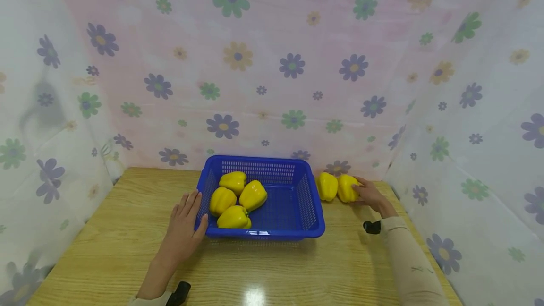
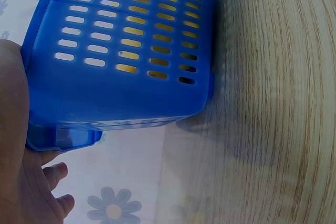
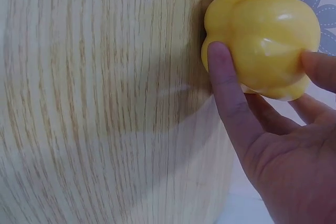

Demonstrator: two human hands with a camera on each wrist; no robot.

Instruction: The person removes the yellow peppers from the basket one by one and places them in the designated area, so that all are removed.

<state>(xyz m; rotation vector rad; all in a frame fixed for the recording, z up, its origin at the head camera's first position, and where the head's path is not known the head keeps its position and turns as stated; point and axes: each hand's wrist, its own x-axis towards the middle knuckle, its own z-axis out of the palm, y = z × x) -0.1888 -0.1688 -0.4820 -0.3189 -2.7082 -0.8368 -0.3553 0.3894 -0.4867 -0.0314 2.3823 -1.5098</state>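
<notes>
— Where is the right hand (image 1: 370,196)?

— At right centre of the head view, its thumb and fingers (image 3: 229,98) curled round a yellow pepper (image 1: 347,188) on the wooden table (image 1: 106,240). A second pepper (image 1: 327,186) lies just left of it, touching.

— And the left hand (image 1: 183,228)?

— Lower centre, fingers straight and together, flat against the left wall of the blue basket (image 1: 303,223), thumb at its front corner.

— What's in the basket?

— Four yellow peppers (image 1: 238,197), bunched in its left half.
</notes>
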